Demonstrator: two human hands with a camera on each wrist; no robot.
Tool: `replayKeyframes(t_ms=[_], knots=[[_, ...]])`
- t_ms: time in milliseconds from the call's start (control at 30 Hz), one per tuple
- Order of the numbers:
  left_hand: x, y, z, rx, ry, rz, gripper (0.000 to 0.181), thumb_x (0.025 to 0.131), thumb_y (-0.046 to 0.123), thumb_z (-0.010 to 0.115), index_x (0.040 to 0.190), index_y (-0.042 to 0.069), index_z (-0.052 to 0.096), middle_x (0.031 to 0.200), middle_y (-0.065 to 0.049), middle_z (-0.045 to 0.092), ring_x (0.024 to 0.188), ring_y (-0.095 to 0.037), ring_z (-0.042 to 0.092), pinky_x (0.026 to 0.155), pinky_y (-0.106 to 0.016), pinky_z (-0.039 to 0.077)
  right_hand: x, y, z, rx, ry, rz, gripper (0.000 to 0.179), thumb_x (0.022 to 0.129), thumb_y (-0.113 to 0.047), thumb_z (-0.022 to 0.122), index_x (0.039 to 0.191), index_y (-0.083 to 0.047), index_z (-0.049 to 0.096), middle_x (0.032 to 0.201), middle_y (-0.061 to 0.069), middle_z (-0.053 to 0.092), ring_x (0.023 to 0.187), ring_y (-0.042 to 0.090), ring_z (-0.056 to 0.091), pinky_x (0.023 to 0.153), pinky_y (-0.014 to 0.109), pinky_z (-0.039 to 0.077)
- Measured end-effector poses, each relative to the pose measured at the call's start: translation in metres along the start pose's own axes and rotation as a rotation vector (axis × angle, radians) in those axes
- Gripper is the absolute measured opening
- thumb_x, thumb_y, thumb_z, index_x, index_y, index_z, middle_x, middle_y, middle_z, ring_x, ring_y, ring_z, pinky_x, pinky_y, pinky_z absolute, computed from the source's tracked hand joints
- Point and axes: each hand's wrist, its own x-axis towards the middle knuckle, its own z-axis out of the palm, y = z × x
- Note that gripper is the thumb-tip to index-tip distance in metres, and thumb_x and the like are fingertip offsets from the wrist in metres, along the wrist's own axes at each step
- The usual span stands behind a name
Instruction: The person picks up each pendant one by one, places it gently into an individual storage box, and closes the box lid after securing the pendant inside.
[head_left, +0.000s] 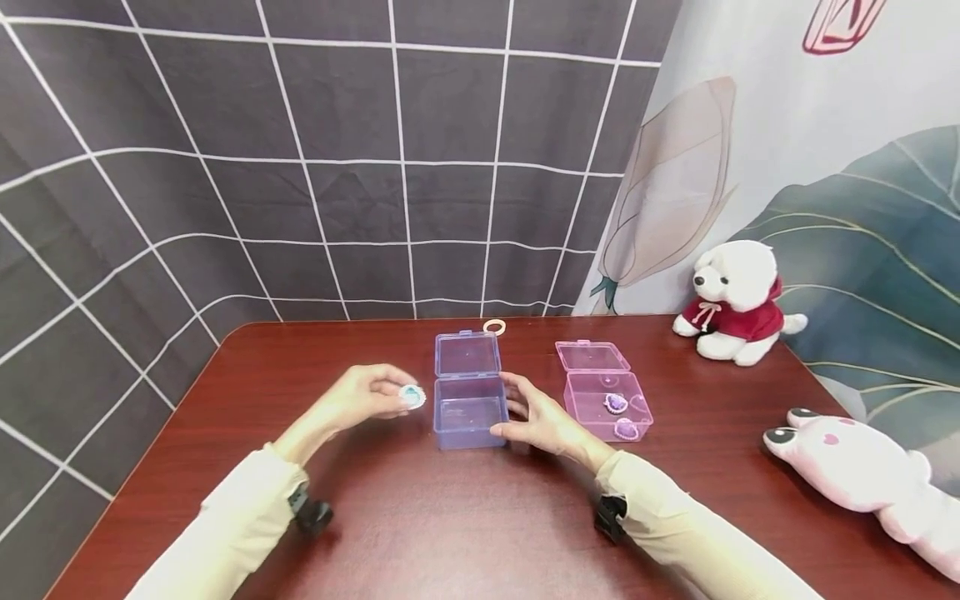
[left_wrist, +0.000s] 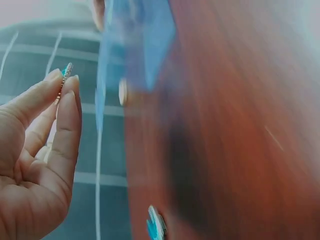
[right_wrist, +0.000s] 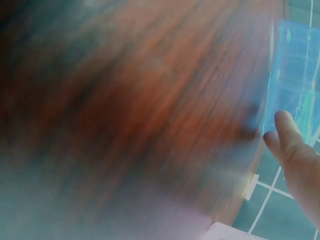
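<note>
My left hand (head_left: 362, 398) pinches a small round white-and-teal piece with a beaded rim (head_left: 412, 397) between thumb and fingertips, just left of the blue box. In the left wrist view the piece (left_wrist: 65, 80) is seen edge-on. The clear blue plastic box (head_left: 471, 437) stands with its lid (head_left: 467, 354) folded back, and its inside shows bare. At its right side, my right hand (head_left: 543, 421) grips the box, thumb at the front corner and fingers near the hinge. A second teal piece (left_wrist: 156, 223) lies on the table in the left wrist view, hidden in the head view.
Right of my right hand stands a pink box (head_left: 581, 421), lid back, with purple pieces (head_left: 616, 404) in it. Behind the blue box lies a cream ring (head_left: 494, 327). A white plush dog (head_left: 738, 304) and a pink plush toy (head_left: 855, 467) are on the right.
</note>
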Motion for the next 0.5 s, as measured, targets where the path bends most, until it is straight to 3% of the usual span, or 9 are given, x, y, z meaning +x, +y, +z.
replayKeyframes(t_ms=[200, 500], knots=[[0.037, 0.016, 0.035, 0.066, -0.138, 0.019, 0.028, 0.081, -0.001, 0.069, 0.107, -0.010, 0.063, 0.089, -0.019, 0.070, 0.074, -0.009, 0.065, 0.071, -0.034, 0.058, 0.001, 0.002, 0.001, -0.008, -0.001, 0.009, 0.075, 0.081, 0.002, 0.068, 0.140, 0.010, 0.021, 0.131, 0.037, 0.040, 0.121, 0.048, 0.045, 0.102, 0.050, 0.039], [0.062, 0.027, 0.063, 0.165, -0.288, -0.032, 0.024, 0.079, -0.007, 0.068, 0.103, -0.011, 0.066, 0.087, -0.021, 0.071, 0.070, -0.013, 0.068, 0.067, -0.030, 0.058, 0.000, 0.001, 0.002, -0.025, 0.002, 0.004, 0.075, 0.081, 0.002, 0.068, 0.139, 0.012, 0.021, 0.129, 0.036, 0.041, 0.120, 0.048, 0.046, 0.102, 0.049, 0.039]])
